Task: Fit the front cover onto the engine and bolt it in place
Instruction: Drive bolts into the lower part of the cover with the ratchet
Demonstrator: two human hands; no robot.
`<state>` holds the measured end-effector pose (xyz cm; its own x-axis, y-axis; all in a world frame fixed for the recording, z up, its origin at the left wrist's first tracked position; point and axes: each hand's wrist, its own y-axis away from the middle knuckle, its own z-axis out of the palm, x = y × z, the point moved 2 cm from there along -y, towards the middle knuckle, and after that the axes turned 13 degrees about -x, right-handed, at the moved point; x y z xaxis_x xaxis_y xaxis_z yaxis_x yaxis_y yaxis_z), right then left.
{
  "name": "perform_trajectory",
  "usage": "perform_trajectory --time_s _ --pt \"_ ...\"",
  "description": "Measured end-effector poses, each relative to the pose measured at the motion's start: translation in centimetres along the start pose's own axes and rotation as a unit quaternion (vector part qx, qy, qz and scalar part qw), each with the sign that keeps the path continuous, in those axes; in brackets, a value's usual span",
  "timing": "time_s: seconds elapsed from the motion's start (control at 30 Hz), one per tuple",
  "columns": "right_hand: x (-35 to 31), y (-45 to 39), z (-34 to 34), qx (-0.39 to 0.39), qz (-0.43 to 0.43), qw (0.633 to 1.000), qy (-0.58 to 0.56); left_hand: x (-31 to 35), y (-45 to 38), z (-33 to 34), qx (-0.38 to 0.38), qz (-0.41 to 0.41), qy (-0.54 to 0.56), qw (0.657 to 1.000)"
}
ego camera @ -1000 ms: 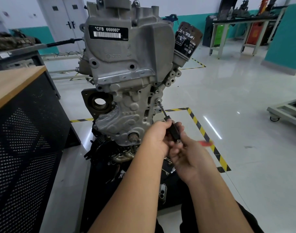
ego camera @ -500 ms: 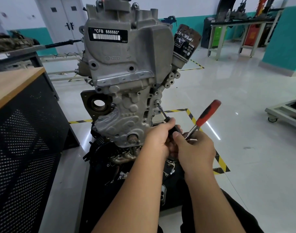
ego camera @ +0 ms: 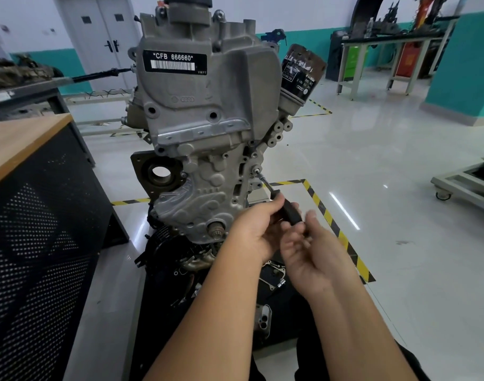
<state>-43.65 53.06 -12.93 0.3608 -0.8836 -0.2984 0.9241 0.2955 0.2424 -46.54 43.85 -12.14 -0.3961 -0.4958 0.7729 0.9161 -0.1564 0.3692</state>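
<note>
The grey front cover [ego camera: 208, 171] sits against the upright engine [ego camera: 202, 86]. A slim black driver tool [ego camera: 289, 211] runs from a bolt [ego camera: 256, 169] on the cover's right edge down to my hands. My left hand [ego camera: 256, 229] grips the tool's black shaft. My right hand [ego camera: 313, 251] is just behind it, blurred by motion, with its fingers curled at the tool's rear end. The tool's red handle is hidden.
A black oil filter [ego camera: 301, 71] juts out at the engine's upper right. A wood-topped black mesh bench [ego camera: 37, 204] stands close on the left. Loose parts and a phone [ego camera: 263, 320] lie on the black stand below. A wheeled cart [ego camera: 466, 182] and metal tables [ego camera: 386, 50] are to the right.
The red ratchet handle swung up to the right of my right hand half a second ago; now it has swung out of sight and my right hand has shifted lower. The tool stays on the same bolt.
</note>
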Motion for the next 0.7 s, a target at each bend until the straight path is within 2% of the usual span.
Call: perform_trajectory --time_s 0.03,0.07,0.1,0.13,0.17,0.2,0.23,0.27,0.3,0.33,0.37,0.4,0.43,0.47,0.5,0.53,0.57,0.6,0.63,0.67,0.7 --pt "-0.1 -0.1 -0.1 0.007 0.015 0.998 -0.056 0.0 0.0 -0.1 0.009 0.002 0.001 1.000" --pt "-0.3 -0.2 -0.4 0.018 0.002 1.000 -0.012 -0.1 -0.1 -0.2 0.023 0.003 -0.008 1.000" --pt "-0.5 -0.5 -0.7 0.028 -0.030 0.993 0.111 -0.2 -0.2 -0.1 0.035 0.004 -0.022 0.999" --pt "-0.8 -0.8 -1.0 0.058 -0.074 0.965 0.244 -0.3 -0.4 0.0 0.041 0.007 -0.028 0.999" --pt "-1.2 -1.0 -1.1 0.094 -0.121 0.919 0.364 -0.5 -0.5 0.1 0.042 0.009 -0.024 0.999" --pt "-1.1 -1.0 -1.0 0.100 -0.149 0.891 0.418 -0.5 -0.6 0.1 0.037 0.007 -0.019 0.999" --pt "-1.0 -1.0 -1.0 0.102 -0.170 0.884 0.423 -0.4 -0.4 0.1 0.029 0.002 -0.018 0.999" --pt "-0.8 -0.8 -0.7 0.080 -0.161 0.906 0.384 -0.3 -0.3 0.1 0.018 -0.005 -0.020 1.000" --pt "-0.4 -0.5 -0.4 0.034 -0.116 0.946 0.301 0.0 -0.1 0.1 0.004 -0.012 -0.015 1.000" --pt "0.1 -0.1 0.0 -0.016 -0.063 0.985 0.163 0.1 0.0 0.0 -0.007 -0.015 -0.004 1.000" --pt "0.4 0.1 0.1 -0.027 -0.020 0.997 0.067 0.2 0.2 0.0 -0.010 -0.019 0.003 1.000" --pt "0.4 0.0 0.0 -0.024 -0.009 0.999 0.047 0.1 0.1 0.0 -0.001 -0.022 -0.003 1.000" --pt "0.3 -0.1 -0.3 -0.009 -0.031 0.991 0.130 0.0 0.0 0.0 0.010 -0.024 -0.013 1.000" --pt "0.0 -0.4 -0.7 0.028 -0.069 0.961 0.266 -0.2 -0.2 0.0 0.018 -0.022 -0.015 0.999" --pt "-0.5 -0.7 -1.0 0.078 -0.117 0.909 0.392 -0.2 -0.2 0.2 0.016 -0.022 -0.007 1.000" --pt "-0.7 -0.8 -1.1 0.104 -0.164 0.859 0.474 -0.4 -0.4 0.2 0.013 -0.023 -0.001 1.000" --pt "-0.5 -1.0 -1.3 0.107 -0.192 0.842 0.493 -0.4 -0.3 0.3 0.009 -0.027 -0.003 1.000" --pt "-0.2 -0.8 -1.2 0.098 -0.199 0.854 0.470 -0.3 -0.3 0.2 0.007 -0.027 -0.011 1.000" --pt "0.2 -0.6 -0.8 0.071 -0.160 0.896 0.408 -0.2 -0.1 0.1 0.005 -0.029 -0.023 0.999" --pt "0.5 -0.4 -0.5 0.033 -0.114 0.951 0.284 -0.1 -0.1 -0.2 0.003 -0.031 -0.034 0.999" --pt "0.8 -0.4 -0.4 0.018 -0.067 0.981 0.179 -0.1 -0.1 -0.2 0.001 -0.030 -0.030 0.999"
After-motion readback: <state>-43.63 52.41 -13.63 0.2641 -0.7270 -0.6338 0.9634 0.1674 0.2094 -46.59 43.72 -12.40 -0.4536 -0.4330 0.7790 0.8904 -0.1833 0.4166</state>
